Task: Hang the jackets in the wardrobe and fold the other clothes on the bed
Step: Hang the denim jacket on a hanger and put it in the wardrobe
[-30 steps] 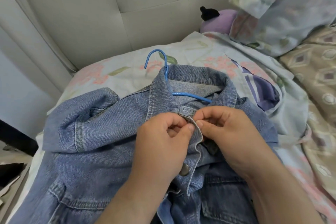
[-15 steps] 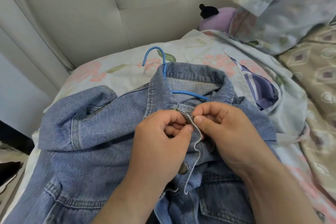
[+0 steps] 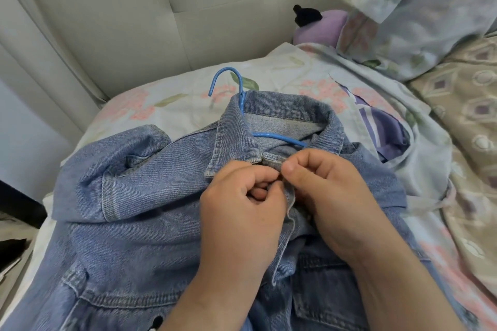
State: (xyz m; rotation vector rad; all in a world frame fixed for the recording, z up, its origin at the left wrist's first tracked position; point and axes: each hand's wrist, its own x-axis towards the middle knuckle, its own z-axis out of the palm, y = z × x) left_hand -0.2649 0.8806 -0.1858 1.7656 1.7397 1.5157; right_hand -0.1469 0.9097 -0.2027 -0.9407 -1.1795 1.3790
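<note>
A blue denim jacket (image 3: pixel 139 209) lies front-up on the floral bedsheet (image 3: pixel 172 99). A blue wire hanger (image 3: pixel 236 94) sits inside it, its hook sticking out past the collar. My left hand (image 3: pixel 242 212) and my right hand (image 3: pixel 330 196) meet just below the collar. Both pinch the front edges of the jacket at the top button, thumbs and fingers curled on the denim. The button itself is hidden under my fingers.
A padded headboard (image 3: pixel 134 21) rises behind the bed. A purple plush toy (image 3: pixel 320 27) leans against it. A floral pillow (image 3: pixel 419 8) and a patterned beige cover (image 3: pixel 462 121) lie to the right, with a purple garment (image 3: pixel 382 129) beside the jacket.
My hands stay pinched at the jacket's top button. The lower metal button seen earlier under my left hand is covered now. The view has shifted slightly.
</note>
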